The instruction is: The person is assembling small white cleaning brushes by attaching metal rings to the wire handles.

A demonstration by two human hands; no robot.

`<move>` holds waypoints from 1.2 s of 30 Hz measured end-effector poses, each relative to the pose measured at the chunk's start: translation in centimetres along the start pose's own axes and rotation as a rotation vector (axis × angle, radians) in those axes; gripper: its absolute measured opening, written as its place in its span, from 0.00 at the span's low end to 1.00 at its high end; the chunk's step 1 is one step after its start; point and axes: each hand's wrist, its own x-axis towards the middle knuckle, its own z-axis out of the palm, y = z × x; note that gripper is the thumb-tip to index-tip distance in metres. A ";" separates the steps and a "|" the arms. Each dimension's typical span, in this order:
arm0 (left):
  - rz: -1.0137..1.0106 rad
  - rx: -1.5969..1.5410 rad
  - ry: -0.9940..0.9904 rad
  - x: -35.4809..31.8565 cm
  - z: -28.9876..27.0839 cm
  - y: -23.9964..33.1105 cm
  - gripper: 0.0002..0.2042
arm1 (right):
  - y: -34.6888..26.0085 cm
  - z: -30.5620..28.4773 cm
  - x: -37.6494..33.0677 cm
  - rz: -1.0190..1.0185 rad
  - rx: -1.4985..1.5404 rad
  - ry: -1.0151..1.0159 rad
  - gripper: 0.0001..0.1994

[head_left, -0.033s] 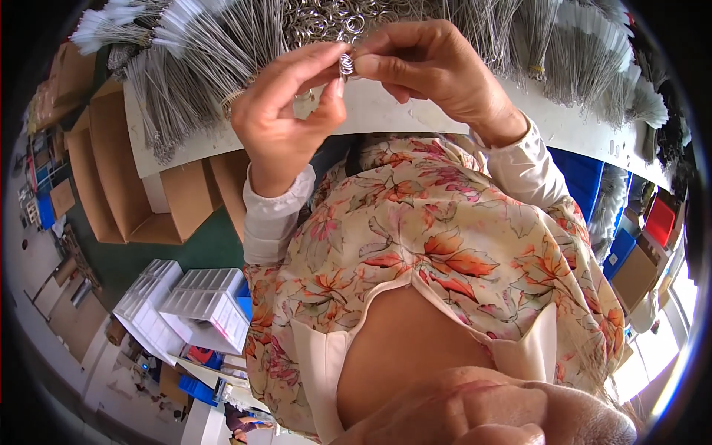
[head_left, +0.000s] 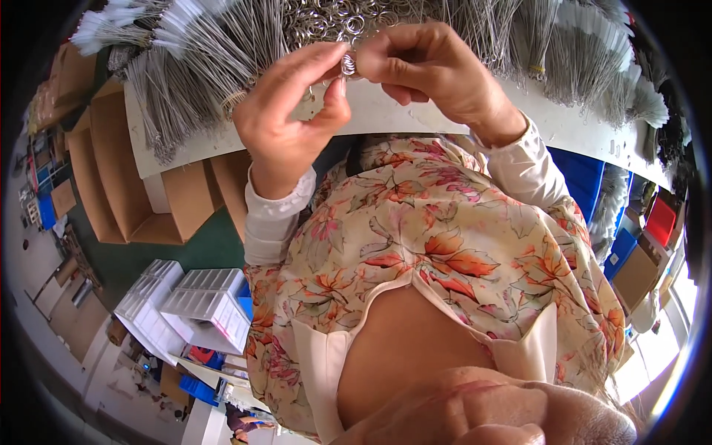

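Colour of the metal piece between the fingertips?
The metal piece is shiny silver; best in head view.

A: What colour do we log for the pinched metal rings [head_left: 348, 64]?

B: Bright silver. We note the same for the ring pile [head_left: 319, 18]. Wire bundles [head_left: 222, 44]: grey, tips whitish.

A: Pattern on the blouse [head_left: 415, 215]?

B: Cream ground; we see flowers and leaves in orange, red and pink, outlined dark. Cuffs [head_left: 278, 204]: plain white.

A: Surroundings?

B: We record: tabletop [head_left: 437, 121] off-white, floor [head_left: 208, 248] dark green, cardboard box [head_left: 141, 193] brown, drawer unit [head_left: 204, 297] white.
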 end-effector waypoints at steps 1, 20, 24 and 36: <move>0.114 0.163 0.008 0.2 0.1 0.0 0.16 | 0.8 -0.2 0.1 0.072 0.229 -0.063 0.10; -0.069 -0.016 0.029 -1.2 0.4 -0.2 0.15 | 1.4 0.4 -0.1 0.060 0.104 -0.069 0.08; -0.119 -0.147 0.103 -1.1 0.3 0.1 0.15 | 1.3 1.4 -0.5 -0.061 -0.008 0.077 0.07; -0.037 0.030 0.049 -0.7 -0.1 -0.9 0.15 | 0.7 0.8 0.4 -0.003 -0.053 0.005 0.06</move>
